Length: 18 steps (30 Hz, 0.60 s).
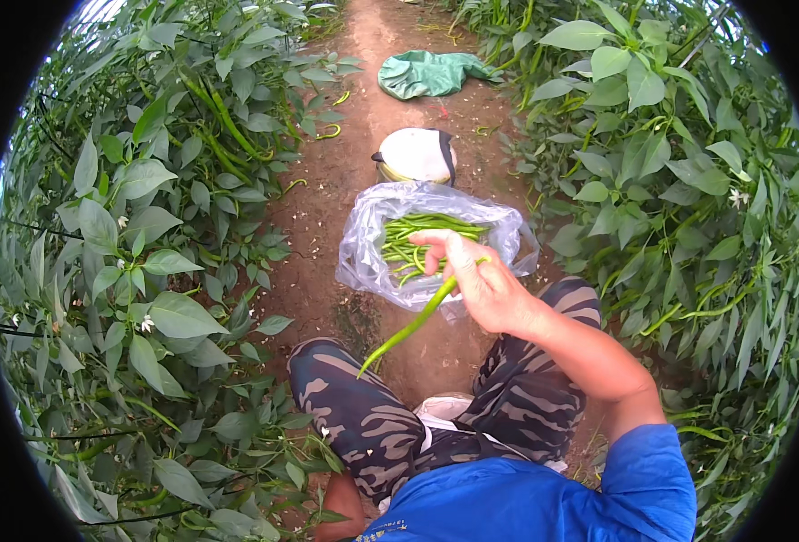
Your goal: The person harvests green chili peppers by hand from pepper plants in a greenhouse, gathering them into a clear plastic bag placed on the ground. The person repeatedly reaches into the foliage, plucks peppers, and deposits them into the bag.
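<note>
My right hand point(491, 288) holds a long green chili pepper point(409, 328) near its stem end, and the tip slants down over my left knee. Just beyond that hand sits a clear plastic bag point(365, 244), its mouth spread wide. Many slender green chili peppers point(433, 227) lie inside it, partly covered by my fingers. Of my left arm, only a piece of forearm point(343, 501) shows at the bottom, beside my thigh; the left hand itself is out of view.
Pepper plants point(148, 237) point(677, 162) crowd both sides of the dirt path point(372, 27). Behind the bag stands a round container with a white top point(413, 152). Farther up lies a green cloth sack point(426, 74). A few loose peppers point(329, 131) rest on the soil.
</note>
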Motion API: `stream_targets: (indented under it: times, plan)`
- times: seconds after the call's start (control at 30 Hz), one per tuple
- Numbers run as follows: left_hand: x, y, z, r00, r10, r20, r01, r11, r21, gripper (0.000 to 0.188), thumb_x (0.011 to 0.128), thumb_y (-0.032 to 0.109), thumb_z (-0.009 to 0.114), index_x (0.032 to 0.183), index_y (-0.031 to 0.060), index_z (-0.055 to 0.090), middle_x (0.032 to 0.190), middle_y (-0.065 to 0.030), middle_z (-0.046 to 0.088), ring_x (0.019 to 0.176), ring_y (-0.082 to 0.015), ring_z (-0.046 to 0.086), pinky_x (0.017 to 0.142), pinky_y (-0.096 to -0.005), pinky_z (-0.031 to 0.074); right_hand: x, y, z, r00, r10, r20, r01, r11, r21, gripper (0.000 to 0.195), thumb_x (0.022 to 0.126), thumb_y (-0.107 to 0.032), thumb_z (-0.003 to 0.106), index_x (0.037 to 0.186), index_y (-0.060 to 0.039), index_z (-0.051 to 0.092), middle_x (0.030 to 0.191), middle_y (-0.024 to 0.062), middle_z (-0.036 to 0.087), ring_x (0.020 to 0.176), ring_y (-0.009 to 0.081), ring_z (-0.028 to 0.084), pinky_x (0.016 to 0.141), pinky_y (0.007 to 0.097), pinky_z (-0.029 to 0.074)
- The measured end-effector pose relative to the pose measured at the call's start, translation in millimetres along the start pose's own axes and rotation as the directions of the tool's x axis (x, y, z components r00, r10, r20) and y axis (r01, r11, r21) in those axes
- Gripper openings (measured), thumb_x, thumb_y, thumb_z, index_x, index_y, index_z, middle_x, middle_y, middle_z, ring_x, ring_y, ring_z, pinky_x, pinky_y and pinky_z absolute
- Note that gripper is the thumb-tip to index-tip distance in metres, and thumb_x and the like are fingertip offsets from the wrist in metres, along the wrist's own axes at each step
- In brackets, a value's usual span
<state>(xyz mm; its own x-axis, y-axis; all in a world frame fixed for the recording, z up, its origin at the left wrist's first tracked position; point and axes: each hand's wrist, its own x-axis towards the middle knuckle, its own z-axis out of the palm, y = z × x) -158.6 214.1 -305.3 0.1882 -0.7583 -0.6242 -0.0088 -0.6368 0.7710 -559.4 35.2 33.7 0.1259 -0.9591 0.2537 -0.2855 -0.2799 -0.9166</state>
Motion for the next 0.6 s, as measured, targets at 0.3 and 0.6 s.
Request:
stream_targets:
  times: [0.3,0.6]
  plan:
    - [-61,-58,-54,0.938,-0.306,-0.165,0.298,0.952,-0.07,0.031,0.102,0.022,0.057,0.121,-0.0028,0.059,0.108,-0.0119,0.065,0.101,-0.0184,0.064,0.089,-0.0316,0.05,21,127,-92,0.919,0.392,-0.043,-0.371,0.896,0.245,0.072,0.105,-0.06,0.036,0.116,0.006,0.063,0.071,0.0064,0.066,0.049,0.0085,0.052,0.048,0.0229,0.043]
    - [-60,-1,-39,0.943,-0.291,-0.16,0.286,0.957,-0.051,0.029,0.103,0.025,0.057,0.115,-0.0013,0.061,0.101,-0.01,0.066,0.097,-0.0174,0.065,0.086,-0.031,0.051,49,170,-88,0.91,0.383,-0.161,-0.337,0.907,0.253,0.061,0.108,-0.051,0.04,0.108,0.0032,0.066,0.068,0.0044,0.064,0.052,0.0069,0.049,0.051,0.0233,0.041]
